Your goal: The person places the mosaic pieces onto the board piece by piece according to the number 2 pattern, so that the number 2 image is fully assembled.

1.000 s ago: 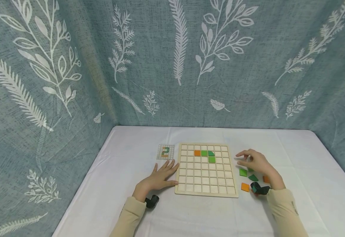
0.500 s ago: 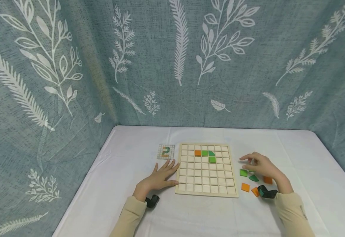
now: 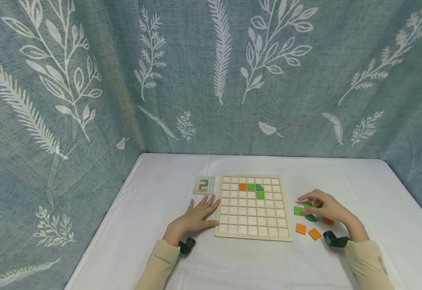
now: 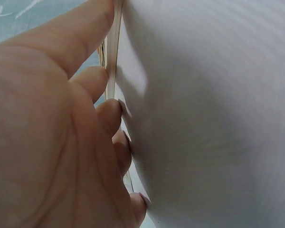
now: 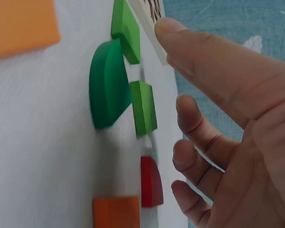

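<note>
Left hand (image 3: pixel 193 217) lay spread against left edge of board (image 3: pixel 252 212). Right hand (image 3: pixel 328 206) hung relaxed, fingers parted, above loose tiles (image 3: pixel 300 228) off its right edge. Four fitted tiles (image 3: pixel 251 187) sat toward far edge; card (image 3: pixel 203 185) beside far-left corner.

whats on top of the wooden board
Four pieces sit on the board: an orange square, two light green squares and a dark green rounded piece. The slots under them are covered. The left hand touches its left edge.
</note>
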Demonstrator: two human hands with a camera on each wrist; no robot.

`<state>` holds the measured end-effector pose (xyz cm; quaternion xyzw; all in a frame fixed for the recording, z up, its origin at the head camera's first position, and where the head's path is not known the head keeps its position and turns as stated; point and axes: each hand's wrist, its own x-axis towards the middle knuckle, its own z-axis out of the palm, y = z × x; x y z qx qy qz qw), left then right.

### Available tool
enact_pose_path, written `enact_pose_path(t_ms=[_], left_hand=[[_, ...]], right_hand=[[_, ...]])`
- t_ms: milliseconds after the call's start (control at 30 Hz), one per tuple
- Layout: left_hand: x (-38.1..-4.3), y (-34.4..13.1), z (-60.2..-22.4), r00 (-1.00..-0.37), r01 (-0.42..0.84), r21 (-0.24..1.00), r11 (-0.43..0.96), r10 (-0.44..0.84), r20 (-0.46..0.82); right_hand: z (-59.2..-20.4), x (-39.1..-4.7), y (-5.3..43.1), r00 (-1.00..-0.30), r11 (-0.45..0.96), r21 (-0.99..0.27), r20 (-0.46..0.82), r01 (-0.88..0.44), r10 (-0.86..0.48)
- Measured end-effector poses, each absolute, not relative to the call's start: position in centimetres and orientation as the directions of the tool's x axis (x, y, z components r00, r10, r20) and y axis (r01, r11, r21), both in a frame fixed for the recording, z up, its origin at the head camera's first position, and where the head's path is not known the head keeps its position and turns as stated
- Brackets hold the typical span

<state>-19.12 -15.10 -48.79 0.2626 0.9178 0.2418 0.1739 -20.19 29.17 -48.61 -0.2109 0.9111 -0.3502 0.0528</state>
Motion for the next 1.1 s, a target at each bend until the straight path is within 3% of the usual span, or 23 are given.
enact_pose_path(t_ms=[500,733,967,1100], left_hand=[[-19.2,-15.1,-48.8,-0.802,0.395,0.537,0.745,0.565,-0.194],[-19.0,-15.1,-48.7,-0.805,0.385,0.543,0.746,0.56,-0.199],[-19.1,-15.1,-48.8,-0.802,0.396,0.535,0.746,0.565,-0.193],[-19.1,-15.1,-48.7,-0.803,0.39,0.538,0.747,0.562,-0.199]], right_hand=[[-48.6,-19.1,30.9,-0.896,0.653,-0.679,0.019,-0.337,-0.443],[-48.7,-19.0,31.4,-0.857,0.628,-0.662,0.043,-0.41,-0.514],[-48.1,-18.6,31.1,-0.888,0.727,-0.602,-0.061,-0.331,-0.455],[-48.1,-18.6,31.1,-0.891,0.744,-0.575,-0.056,-0.341,-0.451]])
